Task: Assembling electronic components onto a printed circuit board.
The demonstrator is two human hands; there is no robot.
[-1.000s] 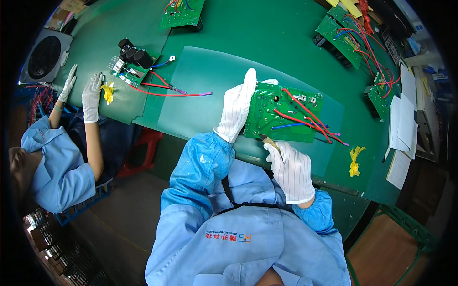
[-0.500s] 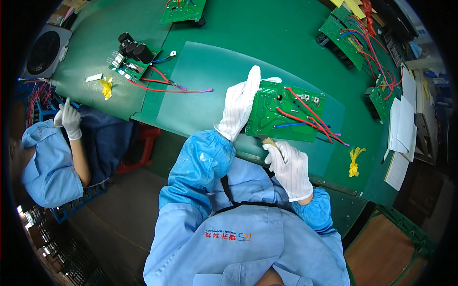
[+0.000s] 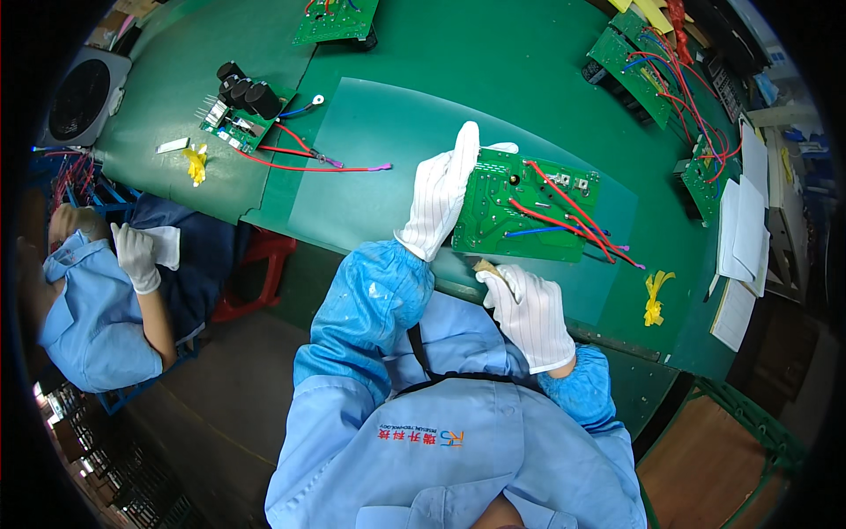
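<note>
Right hand: thumb and fingers pinching a small tan piece, just off the near edge of the board. Left hand: closed on the left end of the green circuit board, fingers partly hidden behind it. Board is held above the translucent sheet, wired face toward me. Yellow strips lie to the right. Farther left: second board with black cylinders.

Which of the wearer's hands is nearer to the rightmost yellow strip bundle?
The right hand, to the left of that yellow strip bundle; the left hand is farther left, holding the circuit board by its left side.
</note>
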